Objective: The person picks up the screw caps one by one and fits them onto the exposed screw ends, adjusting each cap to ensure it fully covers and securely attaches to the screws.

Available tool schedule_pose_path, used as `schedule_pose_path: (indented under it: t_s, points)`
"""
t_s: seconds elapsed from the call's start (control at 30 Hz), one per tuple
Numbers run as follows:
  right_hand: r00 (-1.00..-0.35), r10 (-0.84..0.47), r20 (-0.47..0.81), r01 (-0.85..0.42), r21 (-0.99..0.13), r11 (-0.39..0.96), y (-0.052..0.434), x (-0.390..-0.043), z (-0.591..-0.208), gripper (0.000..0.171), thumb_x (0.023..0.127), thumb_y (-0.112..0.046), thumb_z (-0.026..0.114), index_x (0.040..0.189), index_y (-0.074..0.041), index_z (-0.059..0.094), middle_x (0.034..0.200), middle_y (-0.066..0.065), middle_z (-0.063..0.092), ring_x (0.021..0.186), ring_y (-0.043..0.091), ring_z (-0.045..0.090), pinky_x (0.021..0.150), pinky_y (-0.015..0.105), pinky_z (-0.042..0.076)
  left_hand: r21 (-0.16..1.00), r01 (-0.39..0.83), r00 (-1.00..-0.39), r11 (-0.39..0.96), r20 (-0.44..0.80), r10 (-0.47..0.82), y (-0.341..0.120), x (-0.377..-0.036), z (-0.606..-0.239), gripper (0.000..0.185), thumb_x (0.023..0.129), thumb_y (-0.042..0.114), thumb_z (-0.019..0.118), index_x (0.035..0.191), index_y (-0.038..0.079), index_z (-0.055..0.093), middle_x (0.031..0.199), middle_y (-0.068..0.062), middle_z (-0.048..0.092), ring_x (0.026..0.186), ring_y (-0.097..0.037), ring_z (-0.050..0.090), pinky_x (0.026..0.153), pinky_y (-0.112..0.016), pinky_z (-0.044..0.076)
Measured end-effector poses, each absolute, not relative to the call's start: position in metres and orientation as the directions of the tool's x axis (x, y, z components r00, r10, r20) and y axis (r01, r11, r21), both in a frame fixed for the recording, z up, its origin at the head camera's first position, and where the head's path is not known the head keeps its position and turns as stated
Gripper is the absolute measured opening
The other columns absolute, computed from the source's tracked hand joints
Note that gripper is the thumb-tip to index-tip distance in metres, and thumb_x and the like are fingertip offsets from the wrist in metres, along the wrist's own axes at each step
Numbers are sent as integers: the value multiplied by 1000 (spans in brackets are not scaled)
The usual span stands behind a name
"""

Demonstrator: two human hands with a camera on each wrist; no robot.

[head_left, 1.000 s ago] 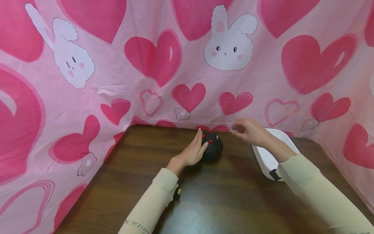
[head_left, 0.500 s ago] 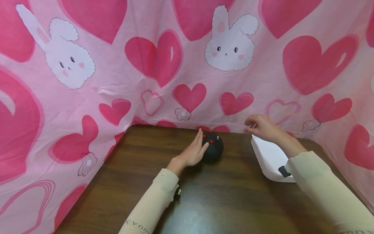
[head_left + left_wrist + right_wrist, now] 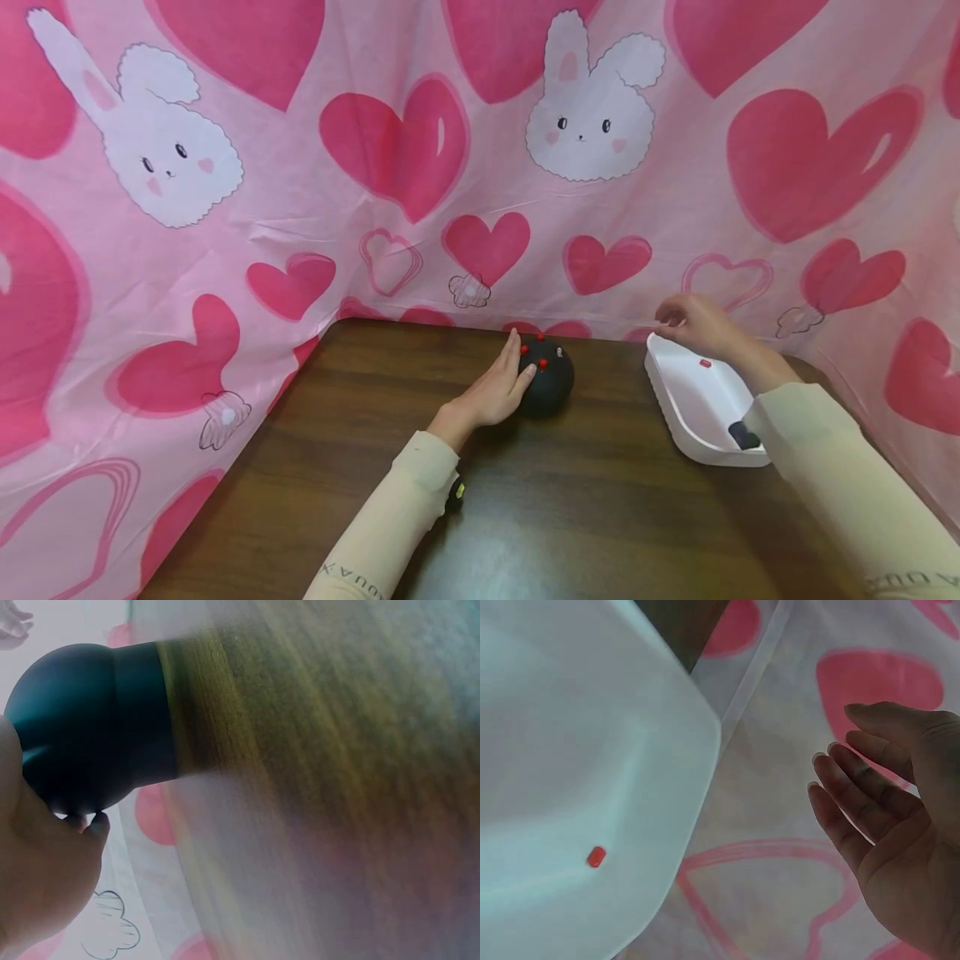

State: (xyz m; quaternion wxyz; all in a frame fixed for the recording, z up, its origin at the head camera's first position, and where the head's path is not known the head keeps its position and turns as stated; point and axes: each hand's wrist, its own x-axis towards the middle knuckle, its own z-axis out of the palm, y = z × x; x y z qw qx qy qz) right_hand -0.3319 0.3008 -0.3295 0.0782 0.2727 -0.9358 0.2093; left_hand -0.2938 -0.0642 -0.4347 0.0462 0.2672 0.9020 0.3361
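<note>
A round black object [image 3: 549, 393], ball-shaped with a short cylindrical foot [image 3: 146, 712], stands on the table. Several small red pegs [image 3: 543, 365] and a small silvery piece [image 3: 558, 352] sit on its top. Against its left side rests my left hand [image 3: 487, 393], fingers straight and thumb on the front. My right hand [image 3: 701, 327] hovers over the far end of a white tray [image 3: 670, 408], fingers loosely bent with nothing between them in the right wrist view. One small red piece [image 3: 596, 856] lies inside the tray. The left fingertips are mostly hidden in the left wrist view.
A brown wooden table [image 3: 540, 500] carries everything. Behind it and along both sides hangs a pink cloth [image 3: 405, 50] with hearts and rabbits. A black wrist device [image 3: 744, 435] shows below my right sleeve, in front of the tray.
My right hand has moved right, from beside the black object to above the tray, and its pinched fingers have loosened. A red piece now shows in the tray. The left hand stays put.
</note>
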Motion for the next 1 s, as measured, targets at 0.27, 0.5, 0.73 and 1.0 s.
schedule_pose_path:
  t_s: [0.27,0.5,0.73,1.0]
  points:
    - [-875,-432,219,-484,-364,796,323,-346,-340,21,89,-4,75,103,11,68,94,23,71,87,39,68,80,56,58,628,453,-854,632,102,511,-64,-294,-436,79,109,52,31,164,10,-9,172,-3,-11,158,-18,0,126,-40,11]
    - [-893,-402,204,-450,-357,818,342,-357,-350,27,89,-2,73,107,16,66,96,30,70,88,44,67,81,59,57,614,455,-856,645,102,507,-63,-294,-436,79,110,52,29,164,11,-10,172,-2,-13,158,-17,0,126,-39,11]
    - [-927,-348,138,-374,-379,846,353,-362,-358,29,89,-2,72,109,18,65,98,33,68,90,46,66,82,60,57,611,453,-858,649,100,505,-64,-295,-436,79,109,53,30,164,10,-9,172,-2,-12,158,-18,0,126,-39,11]
    - [-962,-270,45,-266,-392,881,365,-362,-372,28,87,-1,72,107,17,62,96,30,65,86,41,63,78,57,56,622,451,-855,640,97,509,-64,-295,-435,81,109,54,30,164,12,-11,172,-1,-13,158,-17,-1,126,-39,11]
